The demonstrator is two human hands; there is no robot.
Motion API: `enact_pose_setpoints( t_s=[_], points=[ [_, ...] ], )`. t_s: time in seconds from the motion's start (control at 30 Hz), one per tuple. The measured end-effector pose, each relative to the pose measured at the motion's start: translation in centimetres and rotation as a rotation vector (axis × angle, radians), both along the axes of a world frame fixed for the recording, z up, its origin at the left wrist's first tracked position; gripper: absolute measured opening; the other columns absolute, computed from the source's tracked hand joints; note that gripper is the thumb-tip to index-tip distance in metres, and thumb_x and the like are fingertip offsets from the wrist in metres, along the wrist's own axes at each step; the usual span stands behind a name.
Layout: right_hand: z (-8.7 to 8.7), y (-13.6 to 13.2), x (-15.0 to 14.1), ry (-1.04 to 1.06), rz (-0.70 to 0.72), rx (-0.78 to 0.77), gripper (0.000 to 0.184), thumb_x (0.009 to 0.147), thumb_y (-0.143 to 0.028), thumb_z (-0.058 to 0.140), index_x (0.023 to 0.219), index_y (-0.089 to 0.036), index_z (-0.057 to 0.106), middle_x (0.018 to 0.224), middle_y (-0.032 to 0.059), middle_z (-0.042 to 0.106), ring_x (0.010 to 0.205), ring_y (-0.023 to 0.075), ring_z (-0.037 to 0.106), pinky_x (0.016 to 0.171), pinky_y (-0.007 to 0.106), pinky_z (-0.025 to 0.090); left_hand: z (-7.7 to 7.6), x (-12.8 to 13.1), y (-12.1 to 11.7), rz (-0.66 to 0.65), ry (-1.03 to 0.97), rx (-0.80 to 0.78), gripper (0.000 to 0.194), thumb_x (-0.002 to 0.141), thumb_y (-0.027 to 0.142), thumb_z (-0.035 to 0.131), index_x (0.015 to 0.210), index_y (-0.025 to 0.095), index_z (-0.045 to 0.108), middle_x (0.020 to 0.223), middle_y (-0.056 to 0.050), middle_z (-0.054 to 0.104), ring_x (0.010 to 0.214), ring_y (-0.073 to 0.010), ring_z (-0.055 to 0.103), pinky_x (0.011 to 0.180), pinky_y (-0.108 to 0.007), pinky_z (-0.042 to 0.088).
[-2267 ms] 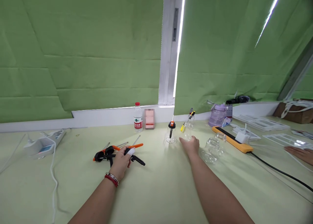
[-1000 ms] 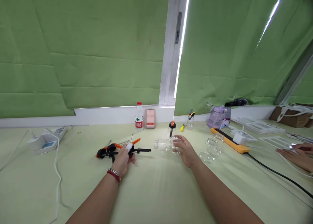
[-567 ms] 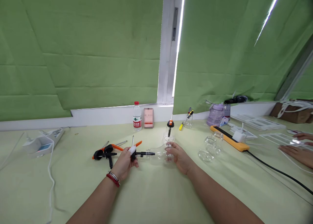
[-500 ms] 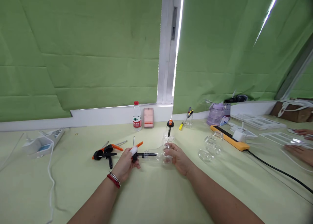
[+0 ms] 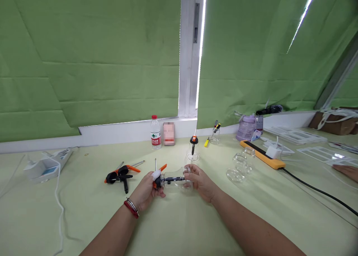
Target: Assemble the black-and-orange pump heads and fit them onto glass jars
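Observation:
My left hand (image 5: 147, 189), with a white wrap on the thumb, closes round a black-and-orange dispenser top (image 5: 157, 182) with a thin metal spout and an orange lever. Its black stem lies inside a clear bottle (image 5: 179, 174) held sideways, and the cap is against the bottle's neck. At the base end, my right hand (image 5: 200, 181) grips that bottle. Several more dispenser tops (image 5: 121, 174) lie in a pile left of my left hand. Behind my hands stands another clear bottle (image 5: 192, 156) with a similar top fitted in it.
Several clear bottles (image 5: 236, 174) are on the right, near an orange power strip (image 5: 263, 155). A water bottle (image 5: 156, 135) and pink box (image 5: 169, 133) stand by the wall. Screwdrivers (image 5: 216, 131) lean in a jar. Another person's hand (image 5: 346, 171) is at far right.
The dispenser top has moved right, its stem going deeper into the bottle until the cap meets the neck. My right hand still grips the bottle's base end.

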State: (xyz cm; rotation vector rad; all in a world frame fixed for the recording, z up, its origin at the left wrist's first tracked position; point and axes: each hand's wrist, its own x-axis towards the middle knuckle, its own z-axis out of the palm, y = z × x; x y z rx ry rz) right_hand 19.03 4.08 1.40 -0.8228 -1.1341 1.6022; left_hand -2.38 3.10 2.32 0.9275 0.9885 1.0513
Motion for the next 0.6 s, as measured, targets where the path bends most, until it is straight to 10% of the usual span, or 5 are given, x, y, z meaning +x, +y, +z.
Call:
enact_pose_setpoints(
  t_s=[0.6],
  points=[
    [-0.4,-1.3,-0.1,-0.461,0.014,0.611,0.053,0.077,-0.033,0.064,0.121,-0.028,0.036,0.112,0.0056,0.043,0.098,0.0180,0.049,0.090,0.038,0.044,0.3,-0.2,-0.1,0.042,0.159,-0.055,0.045,0.077,0.059,0.048,0.059,0.018,0.055,0.050,-0.002,0.057,0.028,-0.0088,0.042,0.029,-0.022,0.032]
  ],
)
